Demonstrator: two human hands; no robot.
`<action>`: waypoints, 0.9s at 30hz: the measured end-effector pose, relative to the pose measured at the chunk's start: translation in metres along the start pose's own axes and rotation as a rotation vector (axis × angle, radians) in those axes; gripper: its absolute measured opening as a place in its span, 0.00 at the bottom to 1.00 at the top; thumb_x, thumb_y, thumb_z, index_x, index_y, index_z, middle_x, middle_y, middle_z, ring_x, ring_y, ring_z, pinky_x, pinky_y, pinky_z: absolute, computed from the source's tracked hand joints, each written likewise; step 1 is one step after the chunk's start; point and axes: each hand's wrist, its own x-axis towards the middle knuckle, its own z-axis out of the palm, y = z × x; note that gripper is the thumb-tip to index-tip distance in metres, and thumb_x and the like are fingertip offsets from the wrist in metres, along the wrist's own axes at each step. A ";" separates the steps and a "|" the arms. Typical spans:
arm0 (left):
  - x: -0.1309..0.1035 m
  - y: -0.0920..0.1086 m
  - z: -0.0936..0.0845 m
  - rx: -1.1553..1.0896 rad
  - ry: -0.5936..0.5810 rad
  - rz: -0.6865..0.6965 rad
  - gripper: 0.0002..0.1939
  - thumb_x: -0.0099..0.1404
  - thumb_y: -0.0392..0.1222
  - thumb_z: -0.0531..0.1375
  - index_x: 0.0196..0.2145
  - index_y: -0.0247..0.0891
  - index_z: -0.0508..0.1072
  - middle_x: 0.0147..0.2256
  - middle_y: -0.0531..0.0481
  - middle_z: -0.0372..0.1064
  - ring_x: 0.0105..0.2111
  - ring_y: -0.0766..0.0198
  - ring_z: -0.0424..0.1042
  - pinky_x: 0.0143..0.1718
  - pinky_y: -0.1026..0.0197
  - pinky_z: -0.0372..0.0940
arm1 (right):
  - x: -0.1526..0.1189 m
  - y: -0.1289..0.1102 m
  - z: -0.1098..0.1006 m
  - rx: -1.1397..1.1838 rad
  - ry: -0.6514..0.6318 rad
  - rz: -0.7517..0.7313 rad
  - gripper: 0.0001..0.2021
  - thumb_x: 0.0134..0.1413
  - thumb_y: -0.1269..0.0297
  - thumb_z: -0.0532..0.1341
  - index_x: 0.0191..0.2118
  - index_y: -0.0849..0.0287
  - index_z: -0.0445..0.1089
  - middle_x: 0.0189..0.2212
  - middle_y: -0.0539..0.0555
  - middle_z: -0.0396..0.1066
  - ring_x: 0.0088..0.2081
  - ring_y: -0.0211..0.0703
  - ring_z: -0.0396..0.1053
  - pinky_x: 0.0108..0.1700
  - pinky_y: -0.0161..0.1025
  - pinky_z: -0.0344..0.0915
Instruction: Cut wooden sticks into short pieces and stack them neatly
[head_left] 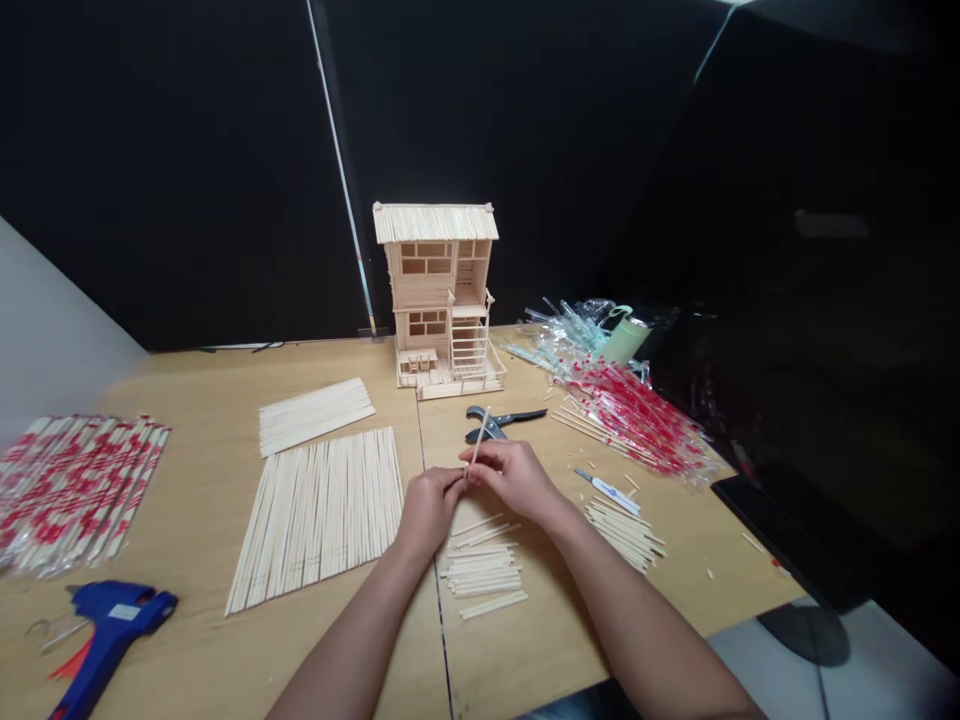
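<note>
My right hand (514, 477) pinches a thin wooden stick (481, 435) that stands nearly upright, leaning a little right. My left hand (431, 508) is closed beside it, its fingertips meeting the right hand's near the stick's lower end; what they grip there is too small to name. Just beyond my hands lie black-handled pliers (495, 424). Short cut sticks (484, 572) lie in a loose pile nearer to me, and more (624, 533) are to the right beside a white and blue knife (615, 495).
A wooden model house (435, 290) stands at the back. Two stick panels (319, 520) and wrapped sticks (82, 480) are on the left, with a blue glue gun (112, 630) in front. Red-tipped wrappers (637, 415), clear plastic (570, 330) and a green roll (624, 342) lie at right.
</note>
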 end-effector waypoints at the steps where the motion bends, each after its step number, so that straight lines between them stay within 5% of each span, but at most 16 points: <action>1: 0.000 0.000 0.000 0.019 -0.014 -0.004 0.11 0.68 0.38 0.58 0.38 0.43 0.82 0.37 0.49 0.80 0.37 0.60 0.77 0.41 0.60 0.67 | 0.000 -0.001 -0.001 -0.027 -0.014 -0.009 0.07 0.55 0.72 0.65 0.39 0.57 0.79 0.35 0.54 0.79 0.36 0.43 0.75 0.41 0.39 0.71; 27: 0.003 -0.001 -0.005 0.104 -0.062 -0.050 0.10 0.67 0.37 0.60 0.39 0.43 0.83 0.38 0.45 0.81 0.37 0.58 0.79 0.39 0.62 0.65 | 0.002 -0.007 0.004 -0.264 -0.063 -0.123 0.05 0.57 0.74 0.64 0.32 0.60 0.76 0.32 0.53 0.78 0.35 0.41 0.73 0.40 0.35 0.65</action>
